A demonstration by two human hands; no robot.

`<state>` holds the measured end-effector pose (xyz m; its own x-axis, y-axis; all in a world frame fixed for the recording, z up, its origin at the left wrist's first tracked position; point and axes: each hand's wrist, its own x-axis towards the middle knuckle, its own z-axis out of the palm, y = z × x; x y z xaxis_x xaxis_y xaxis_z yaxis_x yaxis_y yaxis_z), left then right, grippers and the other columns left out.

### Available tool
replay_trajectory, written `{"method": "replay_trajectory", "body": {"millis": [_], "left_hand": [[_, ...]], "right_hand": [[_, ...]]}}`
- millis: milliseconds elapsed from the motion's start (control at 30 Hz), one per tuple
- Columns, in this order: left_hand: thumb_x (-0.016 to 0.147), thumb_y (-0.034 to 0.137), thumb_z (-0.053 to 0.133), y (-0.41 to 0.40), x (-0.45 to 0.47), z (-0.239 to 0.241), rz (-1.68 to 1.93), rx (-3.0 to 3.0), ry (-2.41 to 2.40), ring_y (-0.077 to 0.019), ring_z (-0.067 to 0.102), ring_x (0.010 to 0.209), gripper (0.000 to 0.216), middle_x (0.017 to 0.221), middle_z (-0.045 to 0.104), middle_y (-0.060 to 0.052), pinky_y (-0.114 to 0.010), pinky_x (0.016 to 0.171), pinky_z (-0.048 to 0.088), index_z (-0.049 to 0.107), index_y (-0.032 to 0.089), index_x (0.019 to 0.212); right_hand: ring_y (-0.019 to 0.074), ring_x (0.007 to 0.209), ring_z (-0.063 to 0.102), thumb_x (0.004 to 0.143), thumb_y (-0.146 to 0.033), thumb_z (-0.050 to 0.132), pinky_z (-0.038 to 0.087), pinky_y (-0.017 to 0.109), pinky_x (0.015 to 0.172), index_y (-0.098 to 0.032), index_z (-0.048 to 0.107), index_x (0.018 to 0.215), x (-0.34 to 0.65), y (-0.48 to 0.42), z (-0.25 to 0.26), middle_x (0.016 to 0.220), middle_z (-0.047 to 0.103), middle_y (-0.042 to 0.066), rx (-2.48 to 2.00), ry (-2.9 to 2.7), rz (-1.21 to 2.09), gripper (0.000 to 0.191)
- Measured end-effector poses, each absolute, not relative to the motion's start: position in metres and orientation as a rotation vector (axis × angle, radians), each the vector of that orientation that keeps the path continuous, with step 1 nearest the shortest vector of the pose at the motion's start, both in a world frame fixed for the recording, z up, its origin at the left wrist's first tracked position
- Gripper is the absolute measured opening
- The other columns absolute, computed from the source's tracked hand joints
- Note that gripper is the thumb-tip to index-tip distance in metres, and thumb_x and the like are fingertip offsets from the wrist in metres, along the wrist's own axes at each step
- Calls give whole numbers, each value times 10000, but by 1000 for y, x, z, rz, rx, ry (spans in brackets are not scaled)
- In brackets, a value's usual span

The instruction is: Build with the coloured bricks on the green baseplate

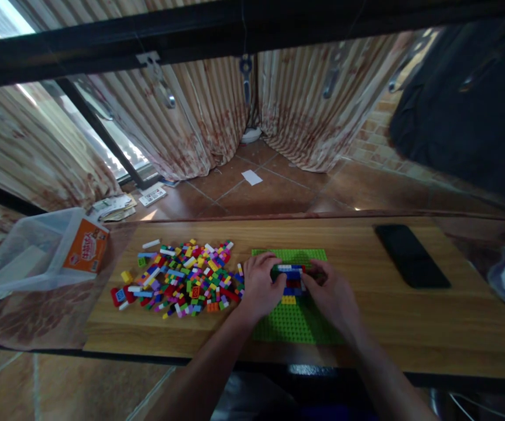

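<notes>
On the wooden table lies a green baseplate [294, 327] with a small toy-brick build [294, 282] of blue, white, red and yellow bricks on it. From the left, my left hand [263, 283] closes its fingers around the build's side. On the other side my right hand [329, 292] pinches the build's right end with thumb and fingers. The fingers cover both ends of the build, so how its bricks join there is hidden. Just left of my left hand spreads a heap of loose toy bricks [191, 278] in many colours.
A black phone [411, 255] lies at the table's right. Beyond the left end stands a clear plastic bin [33, 251] with an orange label. A dark bar [217, 35] with hanging hooks crosses above the far side. Curtains [208, 117] hang behind.
</notes>
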<state>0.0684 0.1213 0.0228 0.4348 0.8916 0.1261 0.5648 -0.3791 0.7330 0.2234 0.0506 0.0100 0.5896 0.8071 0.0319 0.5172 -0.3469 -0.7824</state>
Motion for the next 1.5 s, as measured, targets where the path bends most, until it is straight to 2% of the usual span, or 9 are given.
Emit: {"method": "replay_trajectory", "body": {"millis": [267, 433, 633, 867, 1400, 1500], "left_hand": [[770, 168, 672, 119, 71, 21, 696, 2091, 1239, -259, 543, 1131, 237, 1198, 655, -43, -452, 1009, 393, 699, 223, 999], [774, 171, 666, 119, 71, 20, 707, 2111, 1245, -259, 545, 1126, 229, 1194, 658, -39, -451, 1004, 391, 698, 229, 993], [777, 175, 663, 118, 73, 18, 708, 2126, 1261, -254, 546, 1118, 216, 1170, 671, -28, -444, 1005, 383, 699, 227, 984], [783, 187, 657, 117, 76, 21, 671, 2124, 1304, -245, 545, 1112, 183, 1159, 681, -9, -426, 999, 387, 701, 238, 953], [750, 156, 674, 120, 79, 26, 622, 2038, 1347, -241, 560, 1102, 168, 1111, 711, -2, -414, 991, 386, 724, 239, 888], [746, 147, 672, 121, 79, 25, 634, 2023, 1352, -237, 566, 1105, 161, 1098, 717, -6, -405, 999, 386, 727, 233, 871]], "right_hand": [[166, 616, 607, 763, -428, 613, 451, 306, 578, -196, 680, 1069, 223, 49, 9, 845, 726, 61, -2089, -1089, 442, 390], [184, 651, 619, 749, -439, 622, 473, 334, 623, -186, 680, 1092, 222, 49, 13, 864, 730, 65, -2136, -1048, 542, 430], [181, 625, 613, 732, -417, 629, 466, 328, 608, -188, 695, 1066, 221, 53, 17, 827, 731, 60, -2160, -1028, 543, 411], [204, 796, 674, 774, -401, 600, 481, 323, 710, -175, 674, 1121, 219, 57, 26, 951, 742, 75, -2255, -1017, 628, 421], [216, 816, 675, 780, -341, 590, 496, 340, 735, -179, 684, 1111, 218, 63, 25, 944, 739, 79, -2248, -1050, 660, 380], [227, 864, 670, 795, -355, 566, 494, 348, 759, -189, 691, 1089, 216, 62, 22, 996, 728, 88, -2248, -1093, 619, 360]]}}
